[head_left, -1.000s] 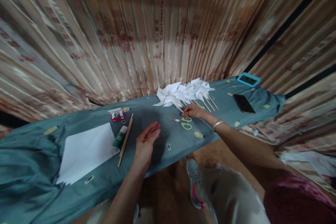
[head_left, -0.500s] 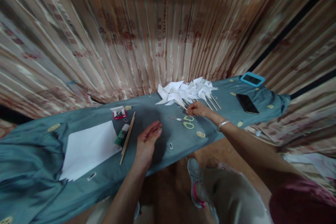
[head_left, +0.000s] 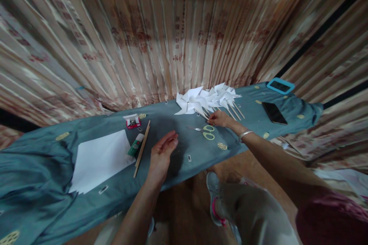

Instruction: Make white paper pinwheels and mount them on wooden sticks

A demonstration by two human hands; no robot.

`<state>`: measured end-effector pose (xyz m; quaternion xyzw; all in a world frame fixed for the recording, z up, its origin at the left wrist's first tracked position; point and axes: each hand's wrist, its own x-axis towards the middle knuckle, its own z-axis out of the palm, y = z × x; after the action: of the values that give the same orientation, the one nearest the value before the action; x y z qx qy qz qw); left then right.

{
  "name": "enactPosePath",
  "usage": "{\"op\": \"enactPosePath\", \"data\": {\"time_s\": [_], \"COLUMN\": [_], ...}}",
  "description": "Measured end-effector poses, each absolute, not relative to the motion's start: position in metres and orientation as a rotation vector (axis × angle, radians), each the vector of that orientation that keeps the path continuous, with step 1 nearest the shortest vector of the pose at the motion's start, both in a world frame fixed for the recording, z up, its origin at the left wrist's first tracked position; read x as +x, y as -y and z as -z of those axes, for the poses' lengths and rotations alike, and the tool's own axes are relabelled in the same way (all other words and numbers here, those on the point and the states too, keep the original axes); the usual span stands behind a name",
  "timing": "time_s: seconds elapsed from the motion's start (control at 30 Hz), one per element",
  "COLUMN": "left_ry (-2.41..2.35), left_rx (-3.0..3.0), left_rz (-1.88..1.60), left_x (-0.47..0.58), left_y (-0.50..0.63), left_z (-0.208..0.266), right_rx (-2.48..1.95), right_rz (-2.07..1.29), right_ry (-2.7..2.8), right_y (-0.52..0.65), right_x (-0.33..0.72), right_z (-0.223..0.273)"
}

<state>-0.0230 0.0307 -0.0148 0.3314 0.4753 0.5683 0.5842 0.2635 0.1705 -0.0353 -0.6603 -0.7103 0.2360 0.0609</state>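
Observation:
White paper pinwheels (head_left: 189, 100) on wooden sticks lie overlapping along the back of the cloth-covered table. My right hand (head_left: 220, 118) has its fingers closed on the lower end of the stick of the leftmost pinwheel. Just in front of that hand rest scissors with pale green handles (head_left: 208, 133). Over the middle of the table hovers my left hand (head_left: 163, 151), its fingers loosely stretched and nothing seen in it. Left of it lie loose wooden sticks (head_left: 142, 147), a green glue stick (head_left: 135, 145) and a stack of white paper (head_left: 100, 160).
A small red box (head_left: 133, 122) with its lid up holds tiny pieces. Toward the right end lie a black phone (head_left: 274, 113) and a blue-framed device (head_left: 280, 86). Curtains (head_left: 161, 38) hang right behind the teal tablecloth (head_left: 172, 180).
The whole view has shifted slightly, so the table's things appear a little farther right. My right hand stays at the pinwheel stick, and my left hand keeps nearly the same pose.

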Motion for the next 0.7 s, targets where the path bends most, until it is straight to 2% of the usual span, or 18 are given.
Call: {"op": "enactPosePath", "data": {"time_s": [0.7], "left_ry": [-1.112], "left_rx": [0.775], "left_rz": [-1.345], "left_x": [-0.027], "left_y": [-0.028], "left_z": [0.010], "right_rx": [-2.106], "right_rz": [-0.357], "right_ry": [2.218], "right_y": [-0.158], "right_x": [0.249], "right_z": [0.031]}}
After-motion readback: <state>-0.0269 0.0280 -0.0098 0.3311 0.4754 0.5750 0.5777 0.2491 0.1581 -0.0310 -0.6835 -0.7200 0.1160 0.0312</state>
